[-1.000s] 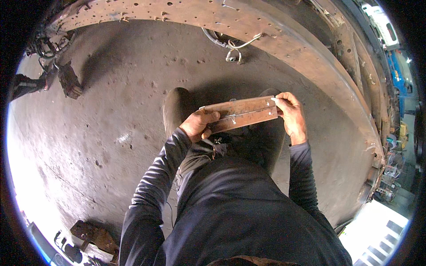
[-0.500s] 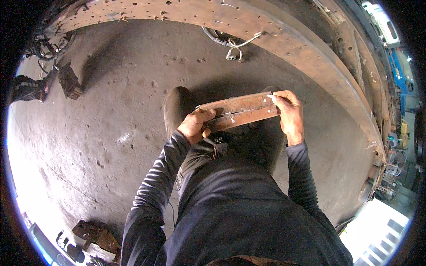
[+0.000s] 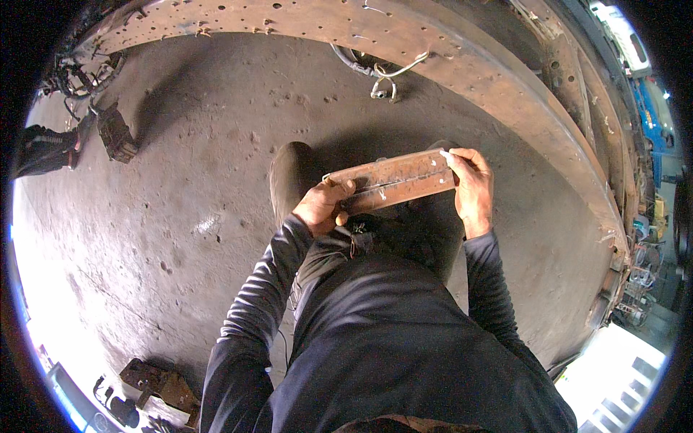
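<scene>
The left hand (image 3: 323,206) gripped the left end of a rusty metal bar (image 3: 393,180) at the middle of the frame, while the right hand (image 3: 471,186) pinched its right end, holding it level above the concrete floor (image 3: 180,180). A boot (image 3: 290,177) stood just left of the bar. Farther off, a long rusted beam (image 3: 462,58) with holes curved across the top of the frame.

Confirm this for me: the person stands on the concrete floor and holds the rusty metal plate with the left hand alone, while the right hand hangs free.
Not quite. In the head view both hands hold the rusty metal plate: the left hand grips one end and the right hand the other. The person does stand on the concrete floor.
</scene>
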The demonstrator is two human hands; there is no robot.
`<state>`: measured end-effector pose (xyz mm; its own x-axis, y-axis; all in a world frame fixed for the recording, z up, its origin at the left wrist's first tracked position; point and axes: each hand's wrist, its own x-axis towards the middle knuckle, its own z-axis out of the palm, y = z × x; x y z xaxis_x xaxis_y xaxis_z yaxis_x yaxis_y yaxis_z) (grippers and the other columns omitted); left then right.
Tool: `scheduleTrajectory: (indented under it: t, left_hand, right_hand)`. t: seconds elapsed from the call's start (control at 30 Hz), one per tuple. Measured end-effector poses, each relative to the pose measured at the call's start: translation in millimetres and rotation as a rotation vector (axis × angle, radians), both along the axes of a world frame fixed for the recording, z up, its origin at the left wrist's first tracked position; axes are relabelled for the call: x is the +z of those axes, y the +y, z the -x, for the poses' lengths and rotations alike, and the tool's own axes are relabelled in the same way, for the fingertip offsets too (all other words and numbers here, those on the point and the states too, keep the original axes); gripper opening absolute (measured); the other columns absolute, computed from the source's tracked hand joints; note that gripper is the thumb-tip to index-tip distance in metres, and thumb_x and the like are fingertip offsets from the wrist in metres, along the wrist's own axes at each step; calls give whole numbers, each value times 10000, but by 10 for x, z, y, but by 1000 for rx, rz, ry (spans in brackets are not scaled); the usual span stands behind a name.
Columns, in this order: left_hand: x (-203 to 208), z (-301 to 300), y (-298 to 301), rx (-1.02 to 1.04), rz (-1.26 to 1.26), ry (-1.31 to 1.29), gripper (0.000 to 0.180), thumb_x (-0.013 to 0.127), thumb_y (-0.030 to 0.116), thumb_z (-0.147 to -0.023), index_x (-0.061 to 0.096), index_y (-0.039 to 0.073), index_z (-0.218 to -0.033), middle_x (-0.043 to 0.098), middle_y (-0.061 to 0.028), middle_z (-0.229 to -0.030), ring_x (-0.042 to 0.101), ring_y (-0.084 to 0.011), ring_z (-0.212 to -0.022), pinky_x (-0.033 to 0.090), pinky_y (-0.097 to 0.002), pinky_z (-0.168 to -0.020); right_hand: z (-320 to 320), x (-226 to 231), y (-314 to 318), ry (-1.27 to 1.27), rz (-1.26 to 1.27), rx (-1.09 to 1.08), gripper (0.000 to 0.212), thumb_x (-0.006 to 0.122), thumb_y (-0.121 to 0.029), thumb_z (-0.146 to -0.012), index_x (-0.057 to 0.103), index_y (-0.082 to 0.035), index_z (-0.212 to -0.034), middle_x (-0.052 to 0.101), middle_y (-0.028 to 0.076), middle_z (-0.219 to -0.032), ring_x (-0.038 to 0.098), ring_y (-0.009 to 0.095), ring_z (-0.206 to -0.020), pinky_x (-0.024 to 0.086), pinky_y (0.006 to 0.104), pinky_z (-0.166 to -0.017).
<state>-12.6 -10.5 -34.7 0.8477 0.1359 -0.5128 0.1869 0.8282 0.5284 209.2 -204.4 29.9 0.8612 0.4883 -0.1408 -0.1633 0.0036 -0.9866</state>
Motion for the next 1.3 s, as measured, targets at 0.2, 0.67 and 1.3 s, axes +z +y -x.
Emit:
scheduleTrajectory:
  t: [0.2,0.67,1.3]
  left_hand:
    - [-43,12,60,-101,-55,-44,365,603,281,-1023,574,34,-1290,683,-62,-948,569,-97,-520,349,-212,-323]
    - [92,42,65,-106,-69,-39,414,654,279,-982,567,57,-1321,648,-4,-1029,606,-61,-684,392,-160,-368]
    - [-50,77,77,-145,-55,-135,420,676,281,-977,604,14,-1293,696,-24,-974,528,-44,-521,364,-179,-345]
  right_hand:
    - [-2,-68,-51,-9,-10,-41,81,732,-22,-899,715,-18,-978,713,29,-936,643,94,-832,518,238,-772]
    - [45,-102,-48,13,-73,-41,94,727,-6,-896,725,-14,-989,724,32,-946,649,97,-842,512,238,-780]
    - [246,625,218,-440,368,236,94,676,-74,-955,694,-51,-1043,708,6,-931,638,89,-776,538,264,-696]
